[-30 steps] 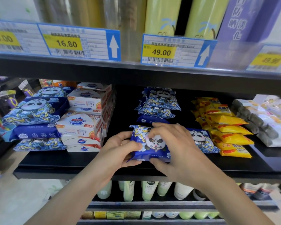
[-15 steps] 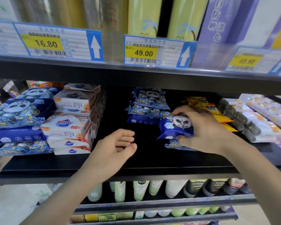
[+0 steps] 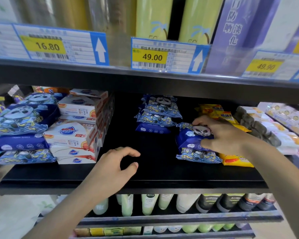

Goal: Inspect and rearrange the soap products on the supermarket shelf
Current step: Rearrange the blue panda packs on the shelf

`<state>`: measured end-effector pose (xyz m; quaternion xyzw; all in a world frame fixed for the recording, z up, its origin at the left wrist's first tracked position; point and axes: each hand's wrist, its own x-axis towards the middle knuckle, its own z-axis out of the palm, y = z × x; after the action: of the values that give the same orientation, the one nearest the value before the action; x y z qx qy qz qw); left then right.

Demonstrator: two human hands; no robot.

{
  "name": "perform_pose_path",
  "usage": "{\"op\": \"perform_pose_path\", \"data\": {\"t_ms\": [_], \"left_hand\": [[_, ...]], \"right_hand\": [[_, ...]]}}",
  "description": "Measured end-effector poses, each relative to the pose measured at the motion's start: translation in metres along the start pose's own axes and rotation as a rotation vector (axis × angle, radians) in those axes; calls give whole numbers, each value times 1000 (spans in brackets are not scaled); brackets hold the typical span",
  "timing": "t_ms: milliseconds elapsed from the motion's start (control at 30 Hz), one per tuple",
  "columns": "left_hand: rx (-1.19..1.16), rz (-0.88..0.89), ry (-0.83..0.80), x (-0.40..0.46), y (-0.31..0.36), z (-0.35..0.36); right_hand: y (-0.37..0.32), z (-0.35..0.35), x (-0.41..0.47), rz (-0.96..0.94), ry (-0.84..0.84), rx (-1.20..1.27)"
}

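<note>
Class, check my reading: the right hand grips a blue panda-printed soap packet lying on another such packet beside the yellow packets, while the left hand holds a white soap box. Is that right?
One detail is wrong. The left hand holds nothing; it hovers with loosely curled fingers over the black shelf, apart from the white soap boxes. The head view shows this. The right hand does grip the blue panda-printed soap packet lying on another such packet beside the yellow packets.

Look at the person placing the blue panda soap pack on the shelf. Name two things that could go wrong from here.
1. The right hand grips the blue panda pack as it sits tilted on another panda pack; once released, it may slide off.
2. The yellow packs lie right beside this pile, so the hand could knock them askew.
The left hand holds nothing and could steady the pile.
</note>
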<state>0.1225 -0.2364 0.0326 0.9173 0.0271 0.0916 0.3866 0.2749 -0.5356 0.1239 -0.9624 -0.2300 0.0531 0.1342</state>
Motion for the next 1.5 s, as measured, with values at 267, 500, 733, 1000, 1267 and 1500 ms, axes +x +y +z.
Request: {"op": "perform_pose_path", "data": {"t_ms": [267, 500, 733, 1000, 1267, 1500], "left_hand": [[38, -12, -6, 2, -13, 3], [162, 93, 22, 7, -28, 6], [136, 117, 46, 9, -33, 6], [130, 120, 68, 8, -34, 7], [84, 85, 46, 7, -29, 4], [-188, -14, -48, 6, -33, -5]], "right_hand": [[-11, -11, 5, 38, -29, 113], [-31, 5, 44, -16, 299, 172], [-64, 10, 81, -39, 154, 152], [-75, 22, 104, -61, 249, 119], [-87, 33, 83, -137, 405, 166], [-113, 66, 26, -308, 511, 251]]}}
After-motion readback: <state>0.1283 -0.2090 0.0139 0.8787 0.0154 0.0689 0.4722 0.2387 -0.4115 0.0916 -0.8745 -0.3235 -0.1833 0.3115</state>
